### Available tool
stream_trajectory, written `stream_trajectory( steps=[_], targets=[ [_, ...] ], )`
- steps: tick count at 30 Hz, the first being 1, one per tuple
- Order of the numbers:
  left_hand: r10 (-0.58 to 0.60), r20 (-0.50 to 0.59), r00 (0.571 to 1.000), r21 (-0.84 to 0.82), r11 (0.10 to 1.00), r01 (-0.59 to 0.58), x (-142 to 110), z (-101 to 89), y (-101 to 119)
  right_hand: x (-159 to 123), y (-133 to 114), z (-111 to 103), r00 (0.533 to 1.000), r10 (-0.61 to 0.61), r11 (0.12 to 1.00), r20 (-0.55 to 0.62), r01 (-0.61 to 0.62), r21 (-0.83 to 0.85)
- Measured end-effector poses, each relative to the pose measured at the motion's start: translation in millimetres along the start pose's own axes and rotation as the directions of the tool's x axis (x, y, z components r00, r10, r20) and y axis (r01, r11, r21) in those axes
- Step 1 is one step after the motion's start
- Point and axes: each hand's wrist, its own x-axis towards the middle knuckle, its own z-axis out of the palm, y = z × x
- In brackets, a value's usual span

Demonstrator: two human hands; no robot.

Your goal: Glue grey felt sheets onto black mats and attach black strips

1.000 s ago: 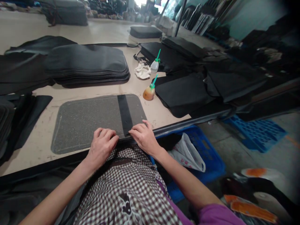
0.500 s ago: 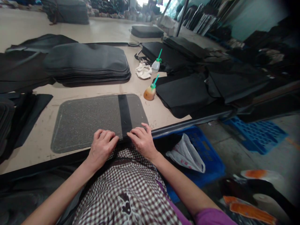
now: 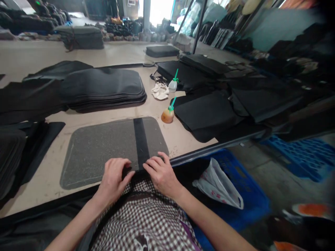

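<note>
A grey speckled panel [image 3: 104, 143] with rounded corners lies flat at the table's near edge. A black strip [image 3: 141, 139] crosses its right part from back to front. My left hand [image 3: 113, 177] rests at the panel's near edge, left of the strip; its thumb and forefinger are apart, the other fingers bent. At the strip's near end, my right hand [image 3: 162, 176] has its fingers bent over the edge and closed on the strip, the little finger raised. The strip's end at the edge is partly hidden by the fingers.
Behind the panel lies a stack of black panels [image 3: 104, 85]. An amber glue bottle [image 3: 167, 115], a clear bottle [image 3: 172, 85] and a white cloth [image 3: 160, 91] stand to the right, beside black sheets [image 3: 209, 111]. A blue crate [image 3: 235, 177] holding a plastic bag [image 3: 217, 184] sits below the edge.
The view has tilted up, so everything sits lower in the picture. My left thumb and forefinger have parted. My right hand stays at the strip's near end.
</note>
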Motion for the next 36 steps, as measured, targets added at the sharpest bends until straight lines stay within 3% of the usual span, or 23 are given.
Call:
stream_trajectory(
  steps=[3,6,11,15,22,31,36],
  targets=[
    [-0.021,0.029,0.999,-0.045,0.999,0.022,23.6,-11.9,-11.5,-0.1,-0.2,-1.2,1.0,0.019,0.999,0.015,-0.02,0.039],
    [0.016,0.059,0.998,0.013,1.0,-0.017,69.2,-12.7,-35.9,-0.1,-0.9,-1.4,0.999,0.042,0.996,0.008,-0.043,0.08],
    [0.045,0.034,0.998,0.16,0.986,-0.05,162.1,17.7,-83.9,0.7,-2.3,-1.3,0.996,0.084,0.989,-0.01,-0.082,0.126],
    [0.035,0.064,0.997,0.236,0.971,-0.049,207.1,39.4,-102.5,2.4,-1.9,-2.9,0.995,0.104,0.982,-0.006,-0.102,0.16],
    [-0.011,0.121,0.993,0.232,0.973,-0.017,224.4,48.6,-112.5,3.5,-0.6,-4.2,0.992,0.129,0.979,0.008,-0.129,0.157],
    [-0.094,0.176,0.98,0.143,0.987,0.069,236.8,38.1,-113.2,1.7,-0.2,-2.9,0.99,0.142,0.969,0.023,-0.143,0.203],
    [-0.119,0.163,0.979,0.137,0.986,0.097,235.4,42.3,-114.5,2.0,-1.6,-4.1,0.99,0.138,0.971,0.016,-0.138,0.197]
  ],
)
